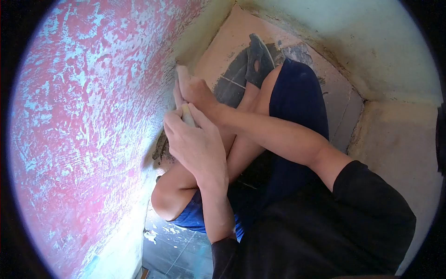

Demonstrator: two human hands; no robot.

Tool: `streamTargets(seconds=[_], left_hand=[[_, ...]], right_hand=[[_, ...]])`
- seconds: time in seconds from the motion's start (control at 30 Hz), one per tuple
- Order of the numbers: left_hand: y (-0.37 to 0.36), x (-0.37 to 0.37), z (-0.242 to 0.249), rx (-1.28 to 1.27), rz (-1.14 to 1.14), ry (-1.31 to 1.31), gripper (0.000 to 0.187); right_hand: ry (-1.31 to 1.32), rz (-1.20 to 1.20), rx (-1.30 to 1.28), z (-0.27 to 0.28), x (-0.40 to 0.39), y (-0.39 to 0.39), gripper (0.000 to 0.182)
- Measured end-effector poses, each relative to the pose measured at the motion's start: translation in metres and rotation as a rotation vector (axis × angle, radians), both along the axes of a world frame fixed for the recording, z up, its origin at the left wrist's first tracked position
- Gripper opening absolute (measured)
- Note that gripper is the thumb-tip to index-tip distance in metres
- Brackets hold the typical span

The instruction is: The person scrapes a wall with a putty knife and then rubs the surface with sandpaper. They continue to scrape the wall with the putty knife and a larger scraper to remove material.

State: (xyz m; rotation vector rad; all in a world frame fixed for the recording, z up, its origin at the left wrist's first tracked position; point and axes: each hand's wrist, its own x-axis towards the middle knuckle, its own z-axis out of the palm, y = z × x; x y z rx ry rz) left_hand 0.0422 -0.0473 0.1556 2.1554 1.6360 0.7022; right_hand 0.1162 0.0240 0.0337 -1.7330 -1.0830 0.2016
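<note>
My left hand (195, 146) is closed around a pale, narrow tool handle (188, 116) with a yellowish end; its working end is hidden. Just beyond it, close to the wall, is my right hand (200, 93). Its dusty fingers are pressed together, pointing up along the wall, and whatever they grip cannot be made out. The two hands nearly touch in front of the corner. The wall (88, 116) on the left is patchy pink with whitish-blue areas, rough and flaking.
My bare legs (174, 197) are crossed under my arms, in dark blue shorts (299, 100). A dark sandal (258, 60) is on one foot. The floor (223, 56) is dusty over dark tiles. Pale walls (371, 51) close in ahead and on the right. White flakes lie at lower left.
</note>
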Motion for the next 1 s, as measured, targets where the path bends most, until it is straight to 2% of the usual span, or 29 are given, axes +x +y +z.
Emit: streamTargets(seconds=[0.1,0.17,0.3,0.37,0.4,0.47,0.6,0.67,0.83,0.9,1.0], left_hand=[[-0.001,0.001,0.001,0.002,0.014,0.014,0.031],[0.002,0.001,-0.004,-0.002,0.016,0.015,0.03],[0.003,0.005,-0.001,0.011,-0.009,0.007,0.03],[-0.001,0.003,0.003,0.021,-0.001,0.043,0.029],[-0.002,0.002,0.003,0.025,0.0,0.025,0.029],[-0.002,0.001,-0.001,0.022,0.003,0.014,0.029],[-0.003,0.004,0.004,0.027,-0.01,-0.014,0.029],[-0.004,0.004,0.007,0.012,0.015,0.001,0.029],[0.009,0.007,-0.008,0.017,-0.024,-0.016,0.03],[0.001,0.006,0.002,0.026,-0.01,-0.01,0.03],[-0.004,0.004,0.007,0.021,0.005,-0.011,0.03]], right_hand=[[-0.085,-0.022,0.136,0.002,-0.004,0.001,0.021],[-0.046,-0.01,-0.019,-0.001,0.001,0.004,0.028],[0.046,0.048,-0.077,0.011,0.006,-0.003,0.031],[-0.136,0.05,0.093,0.014,0.0,-0.006,0.031],[-0.135,0.048,0.094,0.015,0.003,-0.005,0.031],[0.025,0.051,0.007,0.017,0.008,-0.006,0.031],[0.087,0.081,-0.014,0.012,0.006,-0.004,0.031],[-0.098,0.001,0.114,0.004,-0.004,0.003,0.028],[-0.035,-0.021,0.052,0.003,0.007,0.005,0.024],[-0.033,-0.019,0.016,0.005,0.007,0.004,0.023],[-0.097,-0.007,0.125,0.004,-0.001,0.005,0.024]])
